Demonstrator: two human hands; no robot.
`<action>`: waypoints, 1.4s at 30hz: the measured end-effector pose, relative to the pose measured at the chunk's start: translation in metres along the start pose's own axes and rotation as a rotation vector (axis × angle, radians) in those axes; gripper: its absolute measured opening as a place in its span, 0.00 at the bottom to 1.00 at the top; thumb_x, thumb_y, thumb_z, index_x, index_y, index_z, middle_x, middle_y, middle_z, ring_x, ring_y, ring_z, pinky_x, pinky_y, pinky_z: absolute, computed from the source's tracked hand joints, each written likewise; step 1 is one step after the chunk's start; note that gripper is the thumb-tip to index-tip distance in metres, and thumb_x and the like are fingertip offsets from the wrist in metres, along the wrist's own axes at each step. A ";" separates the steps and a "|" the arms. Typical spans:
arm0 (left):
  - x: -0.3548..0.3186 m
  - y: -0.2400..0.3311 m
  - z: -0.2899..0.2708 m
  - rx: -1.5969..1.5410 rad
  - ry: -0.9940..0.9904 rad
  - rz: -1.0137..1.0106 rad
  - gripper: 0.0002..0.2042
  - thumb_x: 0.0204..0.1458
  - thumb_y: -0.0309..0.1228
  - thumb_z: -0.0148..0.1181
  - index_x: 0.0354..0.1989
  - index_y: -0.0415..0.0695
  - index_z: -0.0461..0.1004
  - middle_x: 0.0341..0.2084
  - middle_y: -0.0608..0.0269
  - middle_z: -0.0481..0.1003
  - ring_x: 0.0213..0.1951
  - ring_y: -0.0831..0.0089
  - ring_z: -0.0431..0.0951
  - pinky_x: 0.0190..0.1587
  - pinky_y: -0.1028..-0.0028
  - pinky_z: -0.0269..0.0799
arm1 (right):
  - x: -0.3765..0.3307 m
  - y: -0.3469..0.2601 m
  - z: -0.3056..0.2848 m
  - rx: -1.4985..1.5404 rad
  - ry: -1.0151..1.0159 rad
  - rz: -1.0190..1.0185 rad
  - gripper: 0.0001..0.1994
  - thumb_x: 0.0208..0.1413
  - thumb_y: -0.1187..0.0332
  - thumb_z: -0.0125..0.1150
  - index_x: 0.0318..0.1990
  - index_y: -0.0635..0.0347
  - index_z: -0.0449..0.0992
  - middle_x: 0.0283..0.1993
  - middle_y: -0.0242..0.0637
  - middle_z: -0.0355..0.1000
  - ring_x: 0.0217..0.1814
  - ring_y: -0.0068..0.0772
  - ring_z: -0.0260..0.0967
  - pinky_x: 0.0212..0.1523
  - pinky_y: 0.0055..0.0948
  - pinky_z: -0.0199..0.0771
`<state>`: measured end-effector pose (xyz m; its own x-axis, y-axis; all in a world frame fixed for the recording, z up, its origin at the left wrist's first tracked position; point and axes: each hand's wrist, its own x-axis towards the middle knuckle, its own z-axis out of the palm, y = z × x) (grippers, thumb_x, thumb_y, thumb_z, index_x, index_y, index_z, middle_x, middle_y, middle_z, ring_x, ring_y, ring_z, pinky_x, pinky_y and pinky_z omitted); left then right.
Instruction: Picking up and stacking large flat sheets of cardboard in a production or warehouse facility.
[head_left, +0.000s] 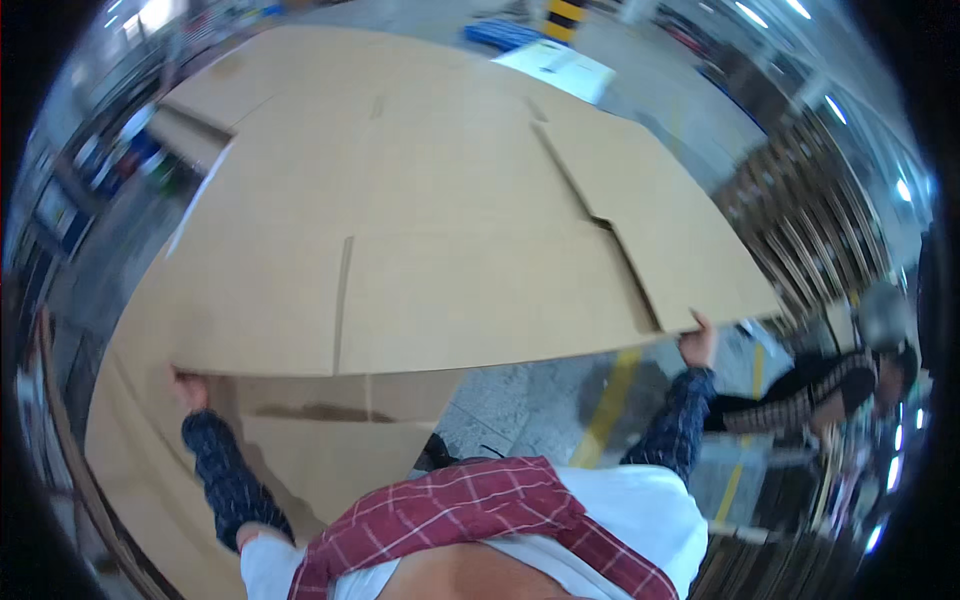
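A large flat brown cardboard sheet (400, 220), cut and creased like an unfolded box, fills most of the view and is held up in front of me. My left hand (188, 388) grips its near edge at the lower left. My right hand (699, 343) grips the near right corner, thumb on top. Both forearms wear dark patterned sleeves. A second cardboard sheet (300, 450) lies lower down under the raised one, on the left.
Grey floor with a yellow line (610, 405) shows below the sheet. Another person (850, 385) in dark striped clothing crouches at the right. Stacks of brown cardboard (810, 215) stand at the right. A white sheet (560, 68) lies far back.
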<state>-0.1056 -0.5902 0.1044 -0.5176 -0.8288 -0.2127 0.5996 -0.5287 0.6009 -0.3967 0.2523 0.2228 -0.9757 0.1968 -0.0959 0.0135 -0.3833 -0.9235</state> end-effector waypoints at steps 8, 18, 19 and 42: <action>-0.018 0.122 0.043 0.521 -0.108 0.034 0.15 0.44 0.33 0.50 0.39 0.39 0.64 0.36 0.63 0.68 0.39 0.75 0.66 0.42 0.76 0.61 | -0.020 0.058 0.048 0.294 -0.005 0.172 0.14 0.39 0.72 0.51 0.38 0.60 0.65 0.38 0.35 0.65 0.41 0.34 0.61 0.42 0.32 0.60; -0.262 0.360 0.015 1.567 -0.017 0.859 0.20 0.46 0.34 0.47 0.46 0.35 0.59 0.47 0.57 0.58 0.48 0.70 0.58 0.51 0.74 0.50 | -0.054 0.115 0.127 0.346 -0.431 0.378 0.15 0.39 0.74 0.51 0.40 0.60 0.64 0.41 0.36 0.64 0.43 0.33 0.61 0.46 0.31 0.58; -0.306 0.370 0.021 1.780 0.023 0.881 0.19 0.47 0.34 0.46 0.45 0.36 0.60 0.46 0.57 0.60 0.48 0.70 0.59 0.50 0.74 0.51 | -0.052 0.133 0.136 0.349 -0.504 0.453 0.14 0.39 0.73 0.51 0.38 0.61 0.65 0.40 0.36 0.66 0.42 0.33 0.62 0.46 0.31 0.59; -0.607 0.001 0.032 2.251 0.062 0.821 0.31 0.29 0.19 0.46 0.50 0.45 0.56 0.48 0.58 0.58 0.49 0.61 0.58 0.48 0.69 0.57 | -0.320 0.167 0.158 -0.059 -1.290 1.331 0.12 0.46 0.66 0.50 0.39 0.50 0.60 0.35 0.26 0.61 0.36 0.20 0.57 0.37 0.31 0.61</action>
<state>0.1898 -0.0816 0.2586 -0.5775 -0.7049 0.4119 -0.7395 0.6654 0.1017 -0.1163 -0.0170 0.1579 0.1425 -0.9060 -0.3984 0.7955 0.3444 -0.4985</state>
